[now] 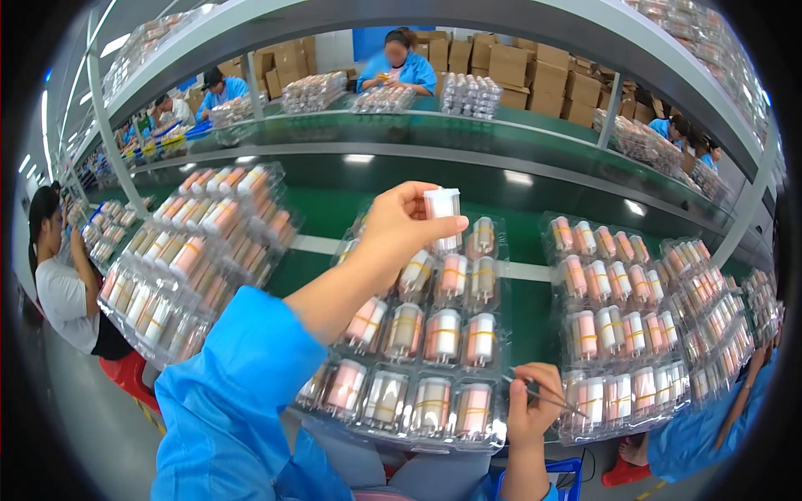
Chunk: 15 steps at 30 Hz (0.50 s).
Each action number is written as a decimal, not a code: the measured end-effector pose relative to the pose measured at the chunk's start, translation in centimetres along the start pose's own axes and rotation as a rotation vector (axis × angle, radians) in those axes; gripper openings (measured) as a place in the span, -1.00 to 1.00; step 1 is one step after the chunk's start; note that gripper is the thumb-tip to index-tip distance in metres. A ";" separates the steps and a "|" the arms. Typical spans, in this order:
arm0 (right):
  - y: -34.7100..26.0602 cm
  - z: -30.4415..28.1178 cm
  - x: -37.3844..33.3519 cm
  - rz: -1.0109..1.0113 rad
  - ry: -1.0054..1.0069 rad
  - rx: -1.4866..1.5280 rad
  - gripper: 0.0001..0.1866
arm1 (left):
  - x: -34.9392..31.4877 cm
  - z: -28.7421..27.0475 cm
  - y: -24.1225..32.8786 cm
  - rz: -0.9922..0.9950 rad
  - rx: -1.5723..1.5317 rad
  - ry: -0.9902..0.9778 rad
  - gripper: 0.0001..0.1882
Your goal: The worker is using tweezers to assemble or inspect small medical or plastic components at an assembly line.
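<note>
While the left hand (399,227) pinches a short white cylinder (443,204) between thumb and fingers, the right hand (535,405) grips slim grey metal tweezers (571,406). Below the left fingers lies a clear plastic compartment tray (409,435).

The sleeve (225,392) is blue, the worktop (528,321) green, the trayed cylinders (443,334) pink, white and taupe, banded yellow
</note>
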State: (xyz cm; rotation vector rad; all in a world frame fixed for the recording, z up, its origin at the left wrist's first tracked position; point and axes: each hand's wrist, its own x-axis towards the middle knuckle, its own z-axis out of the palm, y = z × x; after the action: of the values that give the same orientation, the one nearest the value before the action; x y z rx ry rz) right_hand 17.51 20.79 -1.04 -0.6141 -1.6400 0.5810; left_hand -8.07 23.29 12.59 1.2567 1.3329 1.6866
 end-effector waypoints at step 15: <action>-7.6 -1.2 -2.9 -0.156 0.136 -0.011 -0.65 | -28.2 -1.9 -1.4 0.041 0.141 0.077 -0.61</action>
State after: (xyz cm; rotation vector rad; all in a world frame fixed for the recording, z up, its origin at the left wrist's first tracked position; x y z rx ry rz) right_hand 18.57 13.35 2.18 -0.5163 -1.5477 0.4081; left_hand -0.39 -2.19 3.09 1.3179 1.5035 1.7098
